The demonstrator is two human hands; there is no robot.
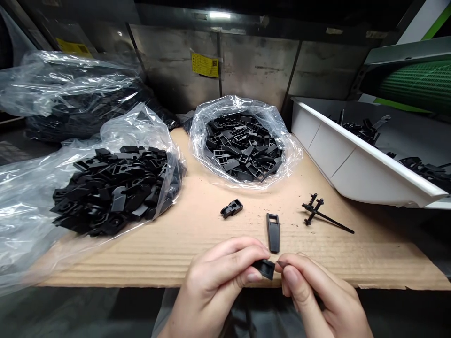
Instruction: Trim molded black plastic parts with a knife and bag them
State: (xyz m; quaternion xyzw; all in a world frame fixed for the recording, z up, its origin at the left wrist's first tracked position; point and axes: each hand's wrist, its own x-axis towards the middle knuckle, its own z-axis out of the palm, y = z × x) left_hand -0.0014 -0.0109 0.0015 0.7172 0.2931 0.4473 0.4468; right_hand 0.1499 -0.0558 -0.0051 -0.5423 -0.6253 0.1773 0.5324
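Pinched in my left hand (225, 272) is a black plastic part (266, 268), its hollow end facing right. My right hand (313, 288) is closed with thumb and forefinger around a small dark pointed piece (282, 264), close beside that hollow end. Just beyond my fingers lies a flat black plastic clip (273, 233) with a square opening at its far end. Further left rests a small black hinge-like part (231, 208). To the right lies a black plastic sprue (315, 211) with a long thin stem.
An open clear bag (292, 148) of black clips stands at the back middle. Another bag (167, 136) spills black parts at left, with more bagged parts (88, 94) behind. A white bin (352, 164) of black pieces stands right. Cardboard (197, 230) covers the table.
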